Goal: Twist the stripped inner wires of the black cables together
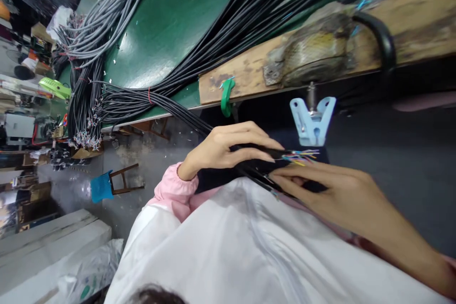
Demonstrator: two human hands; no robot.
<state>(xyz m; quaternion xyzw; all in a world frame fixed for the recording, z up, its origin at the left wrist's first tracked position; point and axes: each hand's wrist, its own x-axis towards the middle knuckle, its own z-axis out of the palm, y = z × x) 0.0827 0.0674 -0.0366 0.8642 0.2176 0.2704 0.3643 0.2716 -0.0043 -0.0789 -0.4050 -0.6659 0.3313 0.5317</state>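
My left hand [228, 149], with a pink cuff at the wrist, has its fingers wrapped over a bundle of black cables [258, 166] lying across my lap. The cables end in thin coloured wires [301, 156] that fan out just below a light blue clamp [312, 121]. My right hand [320, 185] comes in from the right, its fingers pinched on the cable ends right under the coloured wires. The two hands nearly touch at their fingertips. A white apron [249, 247] covers my lap beneath them.
A green table [171, 14] carries thick bundles of black cables [249, 14] and grey cables [103, 23]. A worn wooden board [409, 14] edges it, with a green clip [227, 97]. A blue-seated stool [107, 185] and white boxes [46, 242] stand on the floor.
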